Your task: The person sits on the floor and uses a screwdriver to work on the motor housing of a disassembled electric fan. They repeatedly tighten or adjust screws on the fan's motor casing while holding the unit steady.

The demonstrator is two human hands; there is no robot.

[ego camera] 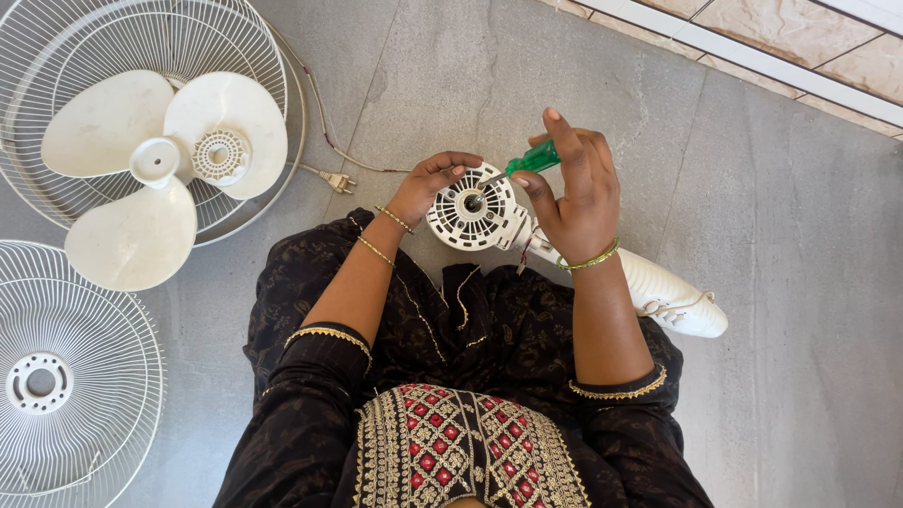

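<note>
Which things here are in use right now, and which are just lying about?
In use: motor housing, steadied by left hand; green screwdriver in right hand.

Lying about: blade, two grilles, plug on the floor.

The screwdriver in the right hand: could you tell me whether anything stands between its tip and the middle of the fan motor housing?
Nothing visible does. The green-handled screwdriver in the right hand points straight at the centre of the white motor housing. The left hand grips the housing's rim, off to the side.
</note>
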